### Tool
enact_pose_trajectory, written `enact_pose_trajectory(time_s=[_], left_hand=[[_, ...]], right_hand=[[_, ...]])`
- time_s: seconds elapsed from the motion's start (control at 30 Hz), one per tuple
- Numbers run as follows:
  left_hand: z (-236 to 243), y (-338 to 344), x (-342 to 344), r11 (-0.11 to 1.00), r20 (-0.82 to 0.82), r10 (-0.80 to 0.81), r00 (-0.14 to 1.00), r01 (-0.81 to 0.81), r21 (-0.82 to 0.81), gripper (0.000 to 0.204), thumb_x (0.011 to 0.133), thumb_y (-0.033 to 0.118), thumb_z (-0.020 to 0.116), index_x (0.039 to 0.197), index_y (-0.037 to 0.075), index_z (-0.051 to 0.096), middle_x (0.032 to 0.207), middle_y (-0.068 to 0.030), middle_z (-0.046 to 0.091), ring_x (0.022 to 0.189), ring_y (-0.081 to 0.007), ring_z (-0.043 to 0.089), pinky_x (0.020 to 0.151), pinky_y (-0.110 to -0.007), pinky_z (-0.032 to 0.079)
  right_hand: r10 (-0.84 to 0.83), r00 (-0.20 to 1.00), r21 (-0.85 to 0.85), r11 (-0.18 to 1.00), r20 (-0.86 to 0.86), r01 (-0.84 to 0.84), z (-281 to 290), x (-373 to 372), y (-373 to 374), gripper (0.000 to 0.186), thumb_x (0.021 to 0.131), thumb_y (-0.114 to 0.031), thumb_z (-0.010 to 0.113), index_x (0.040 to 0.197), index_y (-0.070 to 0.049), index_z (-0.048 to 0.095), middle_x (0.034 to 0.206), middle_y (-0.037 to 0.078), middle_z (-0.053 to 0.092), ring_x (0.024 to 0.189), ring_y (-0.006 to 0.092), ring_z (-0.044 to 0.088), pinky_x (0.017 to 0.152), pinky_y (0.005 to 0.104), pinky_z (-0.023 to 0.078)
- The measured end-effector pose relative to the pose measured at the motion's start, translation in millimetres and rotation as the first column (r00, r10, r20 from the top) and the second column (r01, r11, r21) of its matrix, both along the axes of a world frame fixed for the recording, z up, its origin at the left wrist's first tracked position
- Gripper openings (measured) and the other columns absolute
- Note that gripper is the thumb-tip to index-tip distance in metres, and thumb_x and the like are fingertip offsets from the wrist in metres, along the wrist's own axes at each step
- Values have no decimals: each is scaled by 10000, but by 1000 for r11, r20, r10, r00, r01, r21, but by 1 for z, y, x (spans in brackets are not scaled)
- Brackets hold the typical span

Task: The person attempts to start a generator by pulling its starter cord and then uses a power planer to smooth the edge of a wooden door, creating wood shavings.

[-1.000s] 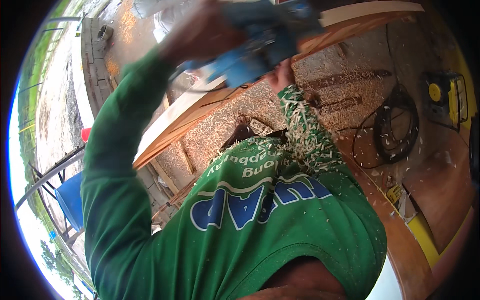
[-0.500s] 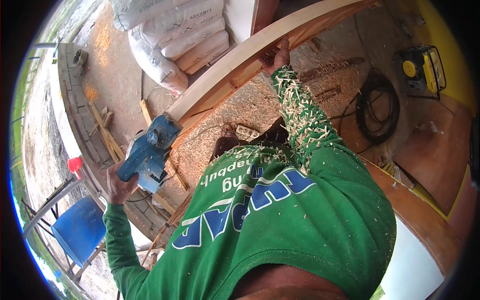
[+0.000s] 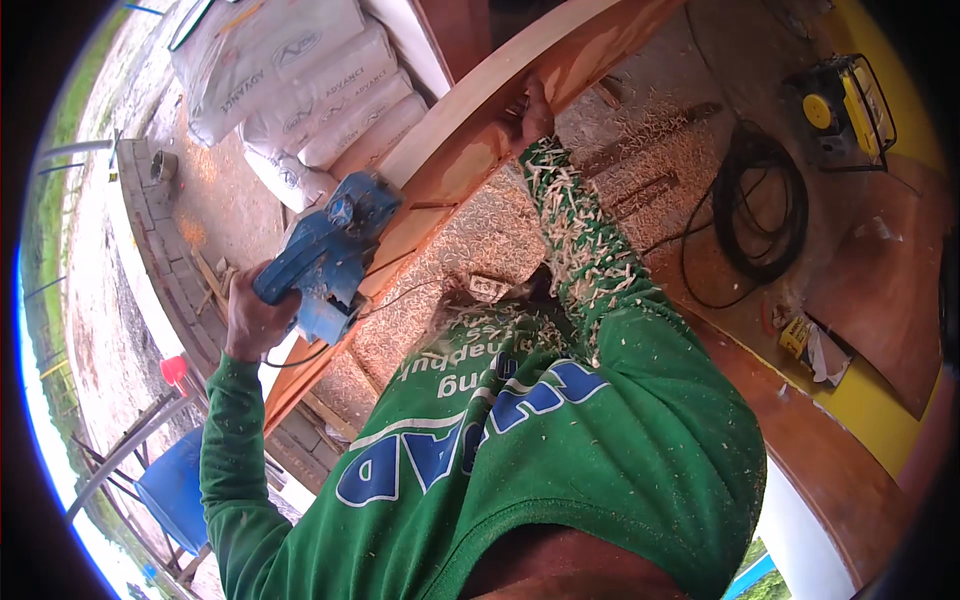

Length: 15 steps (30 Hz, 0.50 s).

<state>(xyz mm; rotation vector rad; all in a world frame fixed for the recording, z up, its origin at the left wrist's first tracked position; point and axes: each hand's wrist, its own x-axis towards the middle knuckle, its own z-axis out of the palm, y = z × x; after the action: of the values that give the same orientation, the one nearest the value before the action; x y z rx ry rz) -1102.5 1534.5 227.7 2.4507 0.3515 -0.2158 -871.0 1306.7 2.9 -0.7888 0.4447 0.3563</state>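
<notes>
My left hand (image 3: 262, 312) is closed round the rear handle of a blue electric planer (image 3: 335, 250). The planer sits on the pale upper edge of a long wooden door (image 3: 470, 105), which stands on its side with its reddish panelled face toward me. Farther along, my right hand (image 3: 536, 112) grips the door just below that edge, its fingers partly in shadow. Pale wood shavings cling thickly to my right sleeve (image 3: 590, 225). A cord hangs from the planer near my left wrist.
White sacks (image 3: 320, 90) are stacked behind the door. Shavings (image 3: 500, 225) cover the floor on my side, around a socket outlet (image 3: 488, 289). To the right lie a coiled black cable (image 3: 760, 205) and a yellow-and-black machine (image 3: 845, 115). A blue drum (image 3: 175, 490) stands at left.
My left hand has slid the planer forward and to the right along the door's edge. My right hand keeps its hold on the door. The view has shifted somewhat.
</notes>
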Motion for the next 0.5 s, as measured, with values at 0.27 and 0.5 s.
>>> enact_pose_trajectory(time_s=[0.27, 0.5], left_hand=[[-7, -23, 76, 994, 6, -104, 995, 104, -26, 146, 586, 119, 517, 654, -10, 502, 520, -110, 470, 451, -173, 470, 478, -290, 391], [-6, -73, 156, 963, 39, -252, 967, 255, -92, 144, 625, 91, 522, 711, -23, 535, 498, -88, 484, 421, -107, 465, 430, -252, 389]], right_hand=[[42, 999, 8, 999, -2, -41, -9, -5, 9, 360, 704, -414, 519, 863, -95, 470, 773, 38, 482, 696, 147, 481, 554, 258, 417], [38, 998, 75, 996, 48, -42, -18, -14, 7, 223, 755, -326, 482, 803, -108, 487, 669, -10, 486, 598, 119, 480, 530, 229, 411]])
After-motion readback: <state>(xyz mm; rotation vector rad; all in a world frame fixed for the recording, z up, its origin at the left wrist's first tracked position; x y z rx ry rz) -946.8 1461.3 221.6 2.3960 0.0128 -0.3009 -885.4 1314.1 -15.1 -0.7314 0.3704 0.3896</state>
